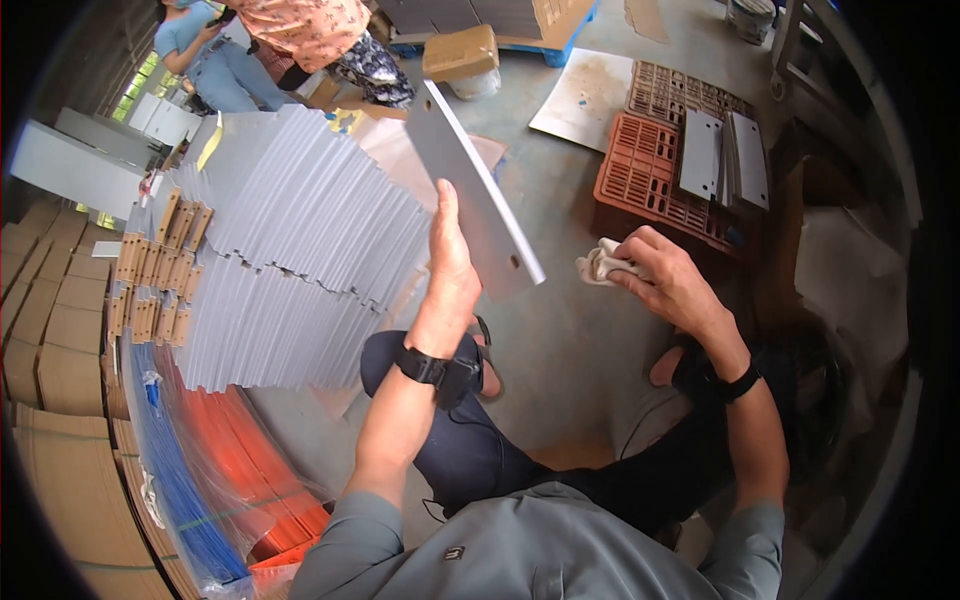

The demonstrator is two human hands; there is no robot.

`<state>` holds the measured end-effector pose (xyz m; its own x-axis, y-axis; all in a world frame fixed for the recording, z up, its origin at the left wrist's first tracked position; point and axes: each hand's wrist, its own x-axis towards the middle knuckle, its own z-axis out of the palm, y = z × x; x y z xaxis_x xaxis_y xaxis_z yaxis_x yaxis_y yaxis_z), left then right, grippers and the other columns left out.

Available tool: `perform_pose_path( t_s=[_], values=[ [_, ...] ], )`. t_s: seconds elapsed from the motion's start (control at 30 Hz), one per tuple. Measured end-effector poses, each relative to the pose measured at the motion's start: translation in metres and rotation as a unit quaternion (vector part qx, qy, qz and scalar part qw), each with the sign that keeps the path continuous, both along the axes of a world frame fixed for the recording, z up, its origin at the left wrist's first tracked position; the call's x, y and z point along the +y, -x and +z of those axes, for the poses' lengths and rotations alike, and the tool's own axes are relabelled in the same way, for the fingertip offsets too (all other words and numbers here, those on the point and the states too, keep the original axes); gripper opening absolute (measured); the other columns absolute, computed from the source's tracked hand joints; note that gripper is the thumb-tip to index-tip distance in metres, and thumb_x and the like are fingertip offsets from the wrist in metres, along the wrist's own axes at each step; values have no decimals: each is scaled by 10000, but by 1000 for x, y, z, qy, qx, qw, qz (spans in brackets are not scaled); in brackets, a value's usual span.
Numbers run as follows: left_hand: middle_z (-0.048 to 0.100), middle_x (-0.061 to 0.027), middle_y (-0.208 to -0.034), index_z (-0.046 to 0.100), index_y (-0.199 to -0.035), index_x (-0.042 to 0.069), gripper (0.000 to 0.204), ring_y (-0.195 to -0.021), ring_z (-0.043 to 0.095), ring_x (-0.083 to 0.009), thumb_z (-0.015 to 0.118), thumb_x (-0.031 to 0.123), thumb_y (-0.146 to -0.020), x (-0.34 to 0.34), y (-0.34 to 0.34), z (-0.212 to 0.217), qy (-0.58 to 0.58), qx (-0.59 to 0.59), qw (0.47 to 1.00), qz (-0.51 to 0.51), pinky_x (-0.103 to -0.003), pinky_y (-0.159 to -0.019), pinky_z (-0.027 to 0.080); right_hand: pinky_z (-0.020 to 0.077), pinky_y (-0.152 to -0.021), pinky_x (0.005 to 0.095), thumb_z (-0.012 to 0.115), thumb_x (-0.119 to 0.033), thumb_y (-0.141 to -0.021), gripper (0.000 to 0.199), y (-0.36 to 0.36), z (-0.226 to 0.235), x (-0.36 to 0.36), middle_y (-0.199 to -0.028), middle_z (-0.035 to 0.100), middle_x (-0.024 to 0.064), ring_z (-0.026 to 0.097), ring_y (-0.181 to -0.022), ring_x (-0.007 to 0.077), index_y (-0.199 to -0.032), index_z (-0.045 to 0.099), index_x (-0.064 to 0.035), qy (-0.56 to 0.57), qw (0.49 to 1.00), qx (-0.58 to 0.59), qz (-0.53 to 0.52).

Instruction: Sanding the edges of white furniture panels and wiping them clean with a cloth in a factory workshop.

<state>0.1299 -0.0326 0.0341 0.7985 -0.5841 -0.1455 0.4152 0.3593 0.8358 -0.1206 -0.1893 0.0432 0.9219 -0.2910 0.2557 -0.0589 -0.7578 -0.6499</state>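
Grey and flat, a panel [476, 205] with a hole near each end was tilted in the air before the person's body, held at its lower left by the left hand [455, 258]. Well apart from it, the right hand [662, 272] pinched a crumpled white cloth [600, 264]. Beyond that, loose panels [702, 152] lay on an orange crate [637, 165]. Leftward stood a large stack of grey panels [310, 225], with a person in a patterned orange top [305, 35] behind.
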Motion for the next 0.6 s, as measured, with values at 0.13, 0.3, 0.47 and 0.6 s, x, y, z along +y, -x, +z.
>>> perform_pose_path(
  t_s=[0.13,0.3,0.47,0.6],
  values=[
    [528,-23,-719,527,-1217,-1,334,-568,520,-111,515,304,-1084,10,12,-13,285,177,904,-266,-240,-488,451,552,-835,382,775,-101,-882,240,-6,20,16,-1073,631,119,652,-956,271,-1071,648,-26,-31,979,-189,-73],
    [629,-86,-1092,434,-1448,40,423,-991,640,-139,502,245,-1085,35,59,-17,-27,-210,954,-211,-271,-850,551,540,-922,409,797,-183,-858,394,-31,38,61,-1255,575,98,602,-1133,294,-1204,645,-71,7,966,-223,128],
    [550,-55,-797,545,-1109,67,401,-656,545,-160,440,453,-1078,23,78,-26,308,274,771,-486,-278,-603,472,383,-1140,546,707,-402,-929,414,-82,51,33,-1383,546,115,444,-1357,379,-1264,651,-166,165,949,-269,-2],
    [500,-16,-636,468,-952,81,328,-467,447,-134,535,382,-1062,0,93,-7,227,316,752,-532,-259,-460,439,522,-944,415,600,-313,-1048,337,-91,15,-69,-1190,635,185,648,-1047,327,-1211,663,-26,-72,921,-284,-256]
  ],
)
